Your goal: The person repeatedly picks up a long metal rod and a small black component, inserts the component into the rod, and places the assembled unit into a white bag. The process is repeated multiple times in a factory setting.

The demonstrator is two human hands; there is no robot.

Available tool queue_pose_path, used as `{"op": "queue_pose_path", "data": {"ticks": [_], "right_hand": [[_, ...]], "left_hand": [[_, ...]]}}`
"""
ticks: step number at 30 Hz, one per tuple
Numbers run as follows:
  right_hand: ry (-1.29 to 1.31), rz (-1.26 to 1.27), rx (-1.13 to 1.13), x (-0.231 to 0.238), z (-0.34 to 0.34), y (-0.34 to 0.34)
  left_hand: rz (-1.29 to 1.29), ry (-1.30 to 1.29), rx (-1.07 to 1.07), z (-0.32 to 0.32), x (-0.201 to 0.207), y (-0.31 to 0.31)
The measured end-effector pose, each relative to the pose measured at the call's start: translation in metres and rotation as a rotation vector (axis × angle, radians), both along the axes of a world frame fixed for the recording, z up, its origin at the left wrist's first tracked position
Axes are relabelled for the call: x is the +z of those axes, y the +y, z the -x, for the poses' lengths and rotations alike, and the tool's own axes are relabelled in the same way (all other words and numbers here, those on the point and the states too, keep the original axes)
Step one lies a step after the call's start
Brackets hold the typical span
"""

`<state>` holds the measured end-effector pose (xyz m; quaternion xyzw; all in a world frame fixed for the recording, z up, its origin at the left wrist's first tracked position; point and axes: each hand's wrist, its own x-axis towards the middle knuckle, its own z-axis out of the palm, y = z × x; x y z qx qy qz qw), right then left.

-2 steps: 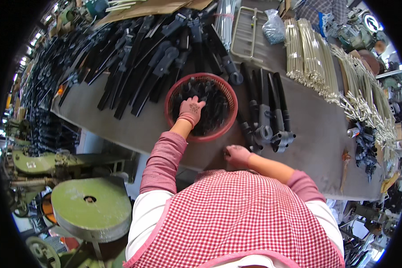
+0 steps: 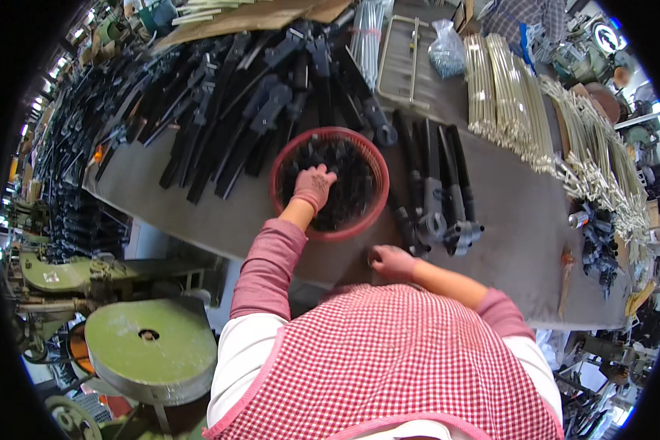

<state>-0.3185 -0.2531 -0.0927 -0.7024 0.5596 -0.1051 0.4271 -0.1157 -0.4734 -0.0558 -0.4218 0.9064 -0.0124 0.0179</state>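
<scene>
A round red plastic basket [image 2: 380,209] stands on the table, filled with small black parts [image 2: 353,176]. My left hand [image 2: 314,185], in a pink glove, reaches into it with fingers curled down onto the parts. Its fingertips are hidden, and so is whatever they grip. My right hand [image 2: 393,261], also gloved, rests near the front table edge, right of and below the basket. Its fingers are curled in, with something small and dark at them that I cannot make out. Beyond it lie several black tubes with grey joint fittings [image 2: 433,224].
A large pile of black tubes with fittings [image 2: 249,110] covers the left and back of the grey table [image 2: 517,242]. Bundled pale rods [image 2: 502,95], a metal frame [image 2: 401,62] and a bag of small parts [image 2: 447,51] lie at the back right. A green machine [image 2: 148,345] stands at left.
The view has shifted slightly, so the basket and tubes sit a little lower in the picture. My left hand stays in the basket, and my right hand keeps its place at the table edge.
</scene>
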Motion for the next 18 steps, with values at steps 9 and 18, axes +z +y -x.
{"op": "queue_pose_path", "data": {"ticks": [9,18], "right_hand": [[-1.004,-0.790,-0.854,0.107,0.041,0.012],[-0.936,-0.795,-0.644,0.141,0.038,0.013]], "left_hand": [[-0.191,-0.185,-0.220,-0.022,0.019,-0.016],[-0.069,-0.012,0.051,0.001,-0.012,0.019]]}}
